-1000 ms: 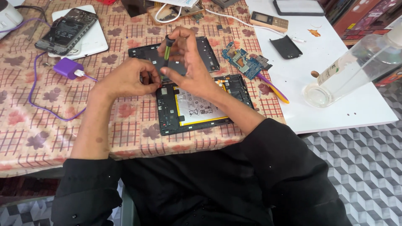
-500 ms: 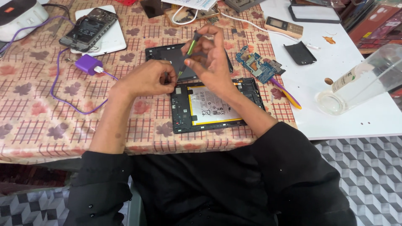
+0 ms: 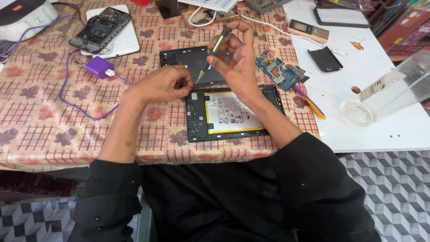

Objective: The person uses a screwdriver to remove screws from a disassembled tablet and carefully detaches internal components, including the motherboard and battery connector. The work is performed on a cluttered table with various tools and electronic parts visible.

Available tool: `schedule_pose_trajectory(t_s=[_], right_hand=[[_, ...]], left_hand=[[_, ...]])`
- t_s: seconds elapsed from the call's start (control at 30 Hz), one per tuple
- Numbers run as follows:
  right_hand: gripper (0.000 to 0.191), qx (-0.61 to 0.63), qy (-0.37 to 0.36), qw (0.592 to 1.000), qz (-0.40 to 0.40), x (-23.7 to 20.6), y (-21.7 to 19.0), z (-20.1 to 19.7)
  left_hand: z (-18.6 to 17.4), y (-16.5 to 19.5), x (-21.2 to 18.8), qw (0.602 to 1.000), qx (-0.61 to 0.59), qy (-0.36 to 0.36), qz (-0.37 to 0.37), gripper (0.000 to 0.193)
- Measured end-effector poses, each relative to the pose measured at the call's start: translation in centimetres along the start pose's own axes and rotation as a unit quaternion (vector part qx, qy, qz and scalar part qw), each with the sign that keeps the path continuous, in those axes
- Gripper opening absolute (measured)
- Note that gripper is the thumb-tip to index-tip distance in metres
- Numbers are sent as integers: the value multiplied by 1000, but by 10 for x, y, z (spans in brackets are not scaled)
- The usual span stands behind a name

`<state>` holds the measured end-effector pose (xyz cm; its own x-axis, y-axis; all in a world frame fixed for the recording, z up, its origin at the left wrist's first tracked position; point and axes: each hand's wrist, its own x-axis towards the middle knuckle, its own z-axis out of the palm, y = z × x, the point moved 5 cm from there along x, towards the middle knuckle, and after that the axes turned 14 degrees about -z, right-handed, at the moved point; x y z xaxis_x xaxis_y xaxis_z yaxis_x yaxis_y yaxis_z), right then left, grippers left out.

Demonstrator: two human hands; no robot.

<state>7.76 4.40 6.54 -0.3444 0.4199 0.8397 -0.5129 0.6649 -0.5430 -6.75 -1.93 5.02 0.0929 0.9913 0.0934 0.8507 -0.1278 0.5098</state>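
We now pinch the screwdriver (image 3: 212, 54) higher in our right hand (image 3: 237, 60) (tip angled down), while our left hand (image 3: 162, 84) stays pressed, fingers curled, on the opened tablet (image 3: 233, 114).

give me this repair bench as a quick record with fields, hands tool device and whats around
left hand: left hand rests at the top left corner of the opened tablet
right hand: right hand holds a thin screwdriver, tip pointing down toward that corner
device: back removed, battery showing
behind it: dark back cover
right of it: blue circuit board
left side: purple charger, opened phone
far right: clear bottle lying on its side on the white table
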Motion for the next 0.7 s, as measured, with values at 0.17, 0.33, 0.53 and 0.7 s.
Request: schedule_pose_trajectory(t_s=[0.17,0.33,0.53,0.7], right_hand=[[71,-26,-39,999,-7,-3,1,5],[69,-17,-82,997,4,-9,4,11],[68,-35,-114,993,-18,-12,3,13],[68,-61,-145,987,-33,-15,3,15]], left_hand=[[0,0,-1,1000,19,-12,-22,16],[0,0,-3,999,-12,-48,-20,16],[1,-3,-3,994,-71,-79,-30,12],[0,-4,-3,994,-51,-81,-59,13]])
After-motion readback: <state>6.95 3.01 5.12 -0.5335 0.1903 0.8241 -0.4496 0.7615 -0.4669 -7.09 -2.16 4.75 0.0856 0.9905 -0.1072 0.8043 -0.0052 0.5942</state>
